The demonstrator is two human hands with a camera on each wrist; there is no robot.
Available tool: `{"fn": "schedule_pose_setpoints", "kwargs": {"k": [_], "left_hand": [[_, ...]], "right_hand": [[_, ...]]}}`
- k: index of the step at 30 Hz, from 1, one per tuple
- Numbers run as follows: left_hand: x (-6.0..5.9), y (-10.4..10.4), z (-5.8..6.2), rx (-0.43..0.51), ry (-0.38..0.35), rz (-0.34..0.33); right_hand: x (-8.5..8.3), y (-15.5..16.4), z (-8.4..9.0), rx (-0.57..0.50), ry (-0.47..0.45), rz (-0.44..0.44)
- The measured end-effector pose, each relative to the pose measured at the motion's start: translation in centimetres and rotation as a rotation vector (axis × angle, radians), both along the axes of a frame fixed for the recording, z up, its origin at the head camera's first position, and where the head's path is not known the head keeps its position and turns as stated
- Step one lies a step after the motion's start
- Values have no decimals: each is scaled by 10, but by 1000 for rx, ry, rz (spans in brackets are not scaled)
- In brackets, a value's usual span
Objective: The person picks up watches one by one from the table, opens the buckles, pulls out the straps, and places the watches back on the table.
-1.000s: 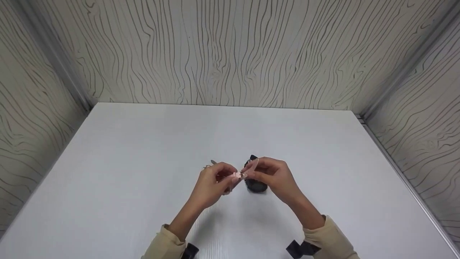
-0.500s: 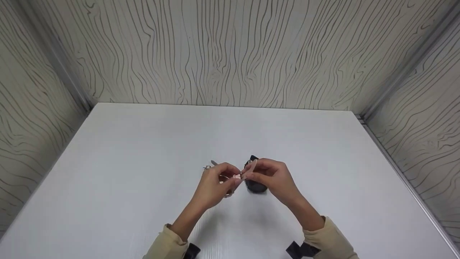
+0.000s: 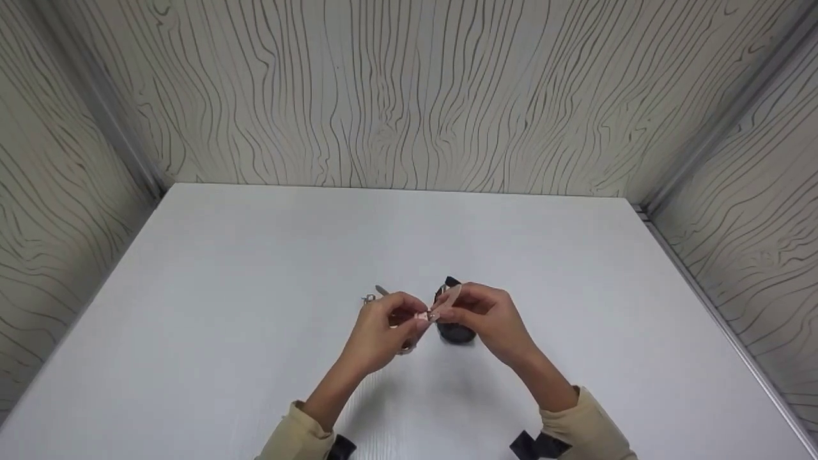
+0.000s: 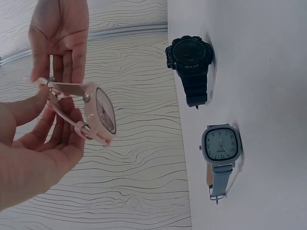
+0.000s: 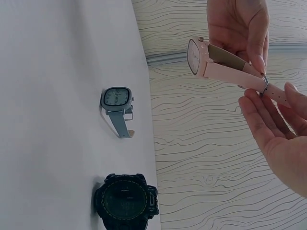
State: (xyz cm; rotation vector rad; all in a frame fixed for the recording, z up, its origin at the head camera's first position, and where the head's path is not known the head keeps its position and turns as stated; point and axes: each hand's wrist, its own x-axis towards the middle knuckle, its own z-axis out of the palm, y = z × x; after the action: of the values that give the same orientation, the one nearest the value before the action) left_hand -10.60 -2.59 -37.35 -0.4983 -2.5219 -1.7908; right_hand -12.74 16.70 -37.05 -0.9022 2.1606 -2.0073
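Both hands hold a pink wristwatch (image 5: pixel 229 75) above the table, its strap bent into a loop. My left hand (image 3: pixel 374 335) pinches the strap close to the metal buckle (image 5: pixel 265 85). The strap's free end, with small holes, is between the thumb and fingers of my right hand (image 3: pixel 491 317). In the left wrist view the pink watch's squarish dial (image 4: pixel 106 110) faces away from the hands. The strap passes through the buckle in the right wrist view. From the head, fingers hide most of the watch.
A black digital watch (image 4: pixel 190 52) lies on the white table (image 3: pixel 255 268), partly behind my right hand in the head view. Beside it lies a grey-blue square watch (image 4: pixel 221 145), mostly covered by my left hand from the head. Wood-patterned panels (image 3: pixel 383 96) surround the table.
Both hands stay nearly in place, with slight finger shifts at the buckle. The strap end tilts a little in the right hand. The watches on the table have not moved.
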Motion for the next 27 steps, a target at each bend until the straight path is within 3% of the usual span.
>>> {"fn": "schedule_pose_setpoints", "kwargs": {"k": [10, 20, 27], "left_hand": [[-1, 2, 3, 16, -5, -7], [-2, 5, 5, 48, -9, -46], [-1, 5, 5, 7, -17, -34]], "right_hand": [[1, -1, 4, 13, -3, -40], [2, -2, 2, 15, -4, -23], [2, -2, 2, 16, 4, -27]]}}
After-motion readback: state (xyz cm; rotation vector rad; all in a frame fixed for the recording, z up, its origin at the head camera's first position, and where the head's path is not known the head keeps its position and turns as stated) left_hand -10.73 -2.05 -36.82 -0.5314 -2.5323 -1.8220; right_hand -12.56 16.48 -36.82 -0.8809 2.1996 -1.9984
